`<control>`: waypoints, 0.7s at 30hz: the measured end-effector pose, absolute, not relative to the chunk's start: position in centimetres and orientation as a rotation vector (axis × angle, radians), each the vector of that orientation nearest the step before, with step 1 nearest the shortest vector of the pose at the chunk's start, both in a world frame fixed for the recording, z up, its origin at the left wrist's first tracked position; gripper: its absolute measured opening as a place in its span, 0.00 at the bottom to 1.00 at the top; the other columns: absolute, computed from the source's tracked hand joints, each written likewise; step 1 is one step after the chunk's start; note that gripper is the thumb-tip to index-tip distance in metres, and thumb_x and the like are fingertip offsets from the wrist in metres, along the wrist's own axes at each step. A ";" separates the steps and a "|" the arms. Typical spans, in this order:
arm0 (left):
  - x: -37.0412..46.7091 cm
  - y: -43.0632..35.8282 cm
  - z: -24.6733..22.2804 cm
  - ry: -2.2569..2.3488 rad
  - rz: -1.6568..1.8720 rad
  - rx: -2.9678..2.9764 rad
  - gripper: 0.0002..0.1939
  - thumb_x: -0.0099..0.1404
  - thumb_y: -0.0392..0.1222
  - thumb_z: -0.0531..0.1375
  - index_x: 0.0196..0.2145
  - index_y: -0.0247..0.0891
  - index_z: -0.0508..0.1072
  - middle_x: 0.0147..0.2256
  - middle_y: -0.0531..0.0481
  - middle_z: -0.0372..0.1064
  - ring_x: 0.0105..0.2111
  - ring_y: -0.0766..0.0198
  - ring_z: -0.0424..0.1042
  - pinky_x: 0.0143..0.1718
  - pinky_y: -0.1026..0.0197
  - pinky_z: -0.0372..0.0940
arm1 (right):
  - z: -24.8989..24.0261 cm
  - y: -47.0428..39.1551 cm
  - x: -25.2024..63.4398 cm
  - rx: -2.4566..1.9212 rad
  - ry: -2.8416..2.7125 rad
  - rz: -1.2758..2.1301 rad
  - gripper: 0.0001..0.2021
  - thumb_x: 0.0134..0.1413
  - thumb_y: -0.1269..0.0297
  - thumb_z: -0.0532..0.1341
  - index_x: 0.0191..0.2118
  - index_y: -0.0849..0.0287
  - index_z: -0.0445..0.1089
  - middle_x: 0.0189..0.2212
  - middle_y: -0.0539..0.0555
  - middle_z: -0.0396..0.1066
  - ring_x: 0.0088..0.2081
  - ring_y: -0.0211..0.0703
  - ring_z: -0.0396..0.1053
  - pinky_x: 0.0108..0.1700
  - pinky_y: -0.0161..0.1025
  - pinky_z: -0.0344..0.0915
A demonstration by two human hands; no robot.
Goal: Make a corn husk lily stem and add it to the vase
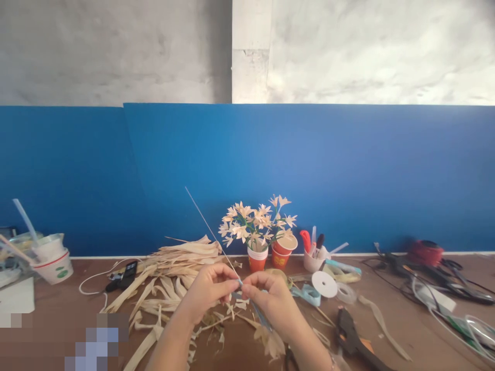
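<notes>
- The left hand (218, 286) pinches a thin wire (211, 230) between thumb and fingertips.
- The right hand (268, 288) pinches at the same spot, its fingertips just beside the left ones, with a bit of blue strip (240, 282) showing between them.
- The wire slants from the pinched fingertips up and away, leaning toward the left-hand side.
- Below the right hand is a pale flower (270, 342); whether it joins the wire is hard to tell.
- Left of the left hand, and partly behind it, dried husks (174, 263) lie heaped on the tabletop (228, 353).
- Beyond the hands, more pale flowers (247, 221) stand in a stack of paper cups (257, 259), next to another red cup (281, 260).
- Right of the right hand are a blue ribbon (310, 295), a white spool (324, 285) and a clear tape roll (346, 292).
- Nearer the right forearm, and right of it, lies a dark glue gun (350, 332).
- Far left of the hands stands a white cup (58, 269).
</notes>
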State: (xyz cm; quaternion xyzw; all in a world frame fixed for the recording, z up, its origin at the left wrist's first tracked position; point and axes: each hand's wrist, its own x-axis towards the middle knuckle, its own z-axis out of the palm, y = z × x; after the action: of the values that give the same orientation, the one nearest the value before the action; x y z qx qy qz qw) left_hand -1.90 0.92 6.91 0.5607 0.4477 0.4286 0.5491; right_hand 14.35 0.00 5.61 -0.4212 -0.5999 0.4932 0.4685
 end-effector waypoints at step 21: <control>-2.0 0.5 6.7 0.838 1.020 1.387 0.12 0.51 0.45 0.65 0.23 0.35 0.69 0.21 0.51 0.71 0.19 0.71 0.63 0.21 0.68 0.57 | 5.2 0.4 15.5 -0.718 -1.350 1.898 0.14 0.44 0.55 0.65 0.28 0.64 0.72 0.20 0.51 0.71 0.22 0.32 0.61 0.27 0.30 0.54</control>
State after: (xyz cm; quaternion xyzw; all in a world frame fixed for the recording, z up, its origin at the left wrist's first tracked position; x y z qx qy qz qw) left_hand -1.98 0.54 6.67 0.5924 0.3580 0.4356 0.5754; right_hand 15.46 0.36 5.21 -0.2764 -0.5199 0.7310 0.3447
